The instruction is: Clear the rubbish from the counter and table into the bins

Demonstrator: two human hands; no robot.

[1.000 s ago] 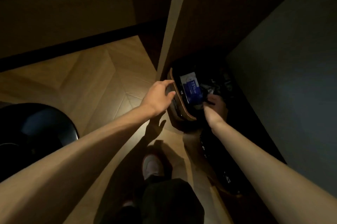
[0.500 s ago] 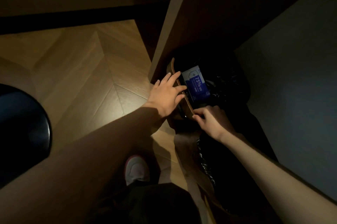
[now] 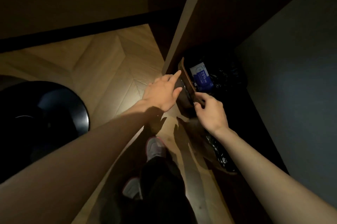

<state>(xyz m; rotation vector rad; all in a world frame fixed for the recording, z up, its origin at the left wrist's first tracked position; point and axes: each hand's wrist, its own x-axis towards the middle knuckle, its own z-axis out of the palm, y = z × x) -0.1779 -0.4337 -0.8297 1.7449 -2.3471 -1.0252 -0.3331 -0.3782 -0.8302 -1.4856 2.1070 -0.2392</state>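
Bin [image 3: 187, 77] — brown rim, black liner [image 3: 228, 75], standing just beside an upright wooden panel [image 3: 184, 23]. Blue-and-white packet [image 3: 201, 78] marked 75% lies inside it, just past the fingertips.
Left hand [image 3: 162, 92]: fingers relaxed, index finger [image 3: 176, 76] straight, tip touching the rim's outer side; holds nothing.
Right hand [image 3: 211, 114]: curled fingers pinch the rim's near end.
Around — crumpled second liner [image 3: 217, 149] under the right wrist; round black base [image 3: 73, 114] well left of the fingers; pale shoe [image 3: 155, 147] on the parquet floor [image 3: 109, 70].

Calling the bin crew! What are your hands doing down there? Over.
Left hand open, fingers on the outside of the bin. Right hand pinching its rim. Blue packet inside. Opening not blocked. Over.
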